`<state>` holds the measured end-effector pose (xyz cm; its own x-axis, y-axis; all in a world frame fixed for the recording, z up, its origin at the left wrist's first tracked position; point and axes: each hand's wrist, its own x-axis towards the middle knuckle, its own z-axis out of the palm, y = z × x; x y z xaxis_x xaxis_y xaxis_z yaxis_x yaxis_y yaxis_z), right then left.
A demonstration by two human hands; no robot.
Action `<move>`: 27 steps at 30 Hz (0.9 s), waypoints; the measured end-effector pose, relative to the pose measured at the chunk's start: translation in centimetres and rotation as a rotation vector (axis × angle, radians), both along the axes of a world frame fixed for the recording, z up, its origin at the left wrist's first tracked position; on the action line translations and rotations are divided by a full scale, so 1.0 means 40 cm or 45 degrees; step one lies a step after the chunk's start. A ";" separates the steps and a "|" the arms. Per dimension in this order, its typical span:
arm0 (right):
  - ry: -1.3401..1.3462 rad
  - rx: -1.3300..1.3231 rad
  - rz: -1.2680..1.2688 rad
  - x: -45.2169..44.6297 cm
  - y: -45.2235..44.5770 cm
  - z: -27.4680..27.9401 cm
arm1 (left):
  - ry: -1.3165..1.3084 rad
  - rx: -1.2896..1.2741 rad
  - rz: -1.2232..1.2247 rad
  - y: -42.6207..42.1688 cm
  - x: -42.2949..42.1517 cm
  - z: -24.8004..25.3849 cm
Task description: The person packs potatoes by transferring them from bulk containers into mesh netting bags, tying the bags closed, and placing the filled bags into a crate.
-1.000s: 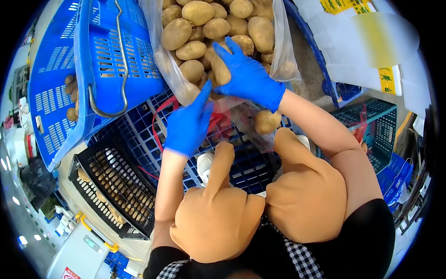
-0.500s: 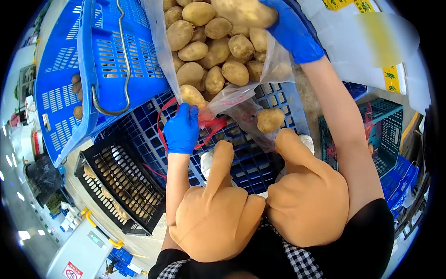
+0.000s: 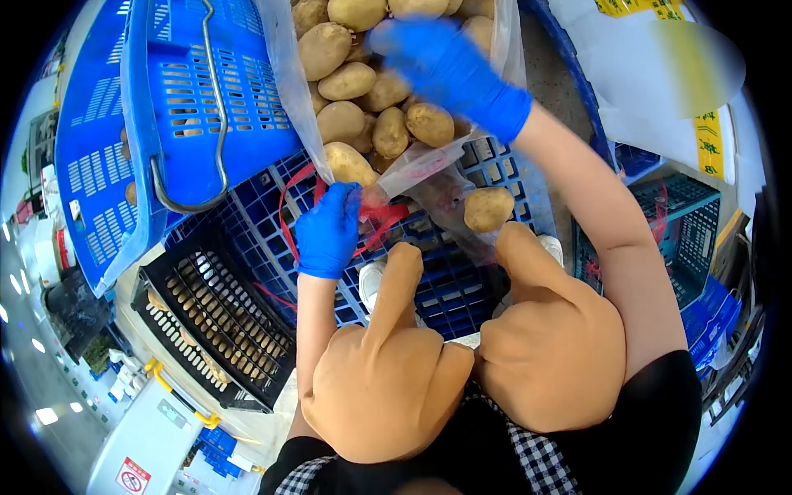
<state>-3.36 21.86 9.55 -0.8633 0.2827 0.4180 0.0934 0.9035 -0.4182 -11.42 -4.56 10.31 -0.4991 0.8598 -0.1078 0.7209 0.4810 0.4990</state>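
Blue gloves cover both hands. My left hand [image 3: 328, 229] is closed on the near edge of a clear plastic bag [image 3: 285, 78], just below a potato [image 3: 348, 163] at the bag's mouth. Over the potatoes [image 3: 338, 122] in the bag is my right hand [image 3: 454, 74], its fingers reaching left and smeared by motion. Whether it grips anything cannot be made out. A single loose potato [image 3: 488, 209] lies outside the heap, by the bag's plastic flap. Red plastic ties [image 3: 384, 219] hang beside my left hand.
A blue crate [image 3: 223, 91] with a metal handle stands at left. Below it sits a black slatted crate [image 3: 219, 322] with potatoes in it. A blue pallet [image 3: 445, 289] lies under the bag. At right are a green crate [image 3: 685, 235] and a white box [image 3: 652, 74] with yellow tape.
My right hand has moved left and down over the heap; the large potato it held is no longer seen in it. My left hand stays at the bag edge. The view has shifted slightly.
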 end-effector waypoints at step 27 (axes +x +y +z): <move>0.166 0.216 -0.008 0.080 -0.028 -0.047 | -0.024 0.204 0.045 -0.017 0.010 -0.024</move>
<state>-0.18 20.73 7.66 -0.7973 0.2038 0.5681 0.0539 0.9616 -0.2693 -11.00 -5.23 9.35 -0.5282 0.8489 0.0194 0.6948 0.4190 0.5846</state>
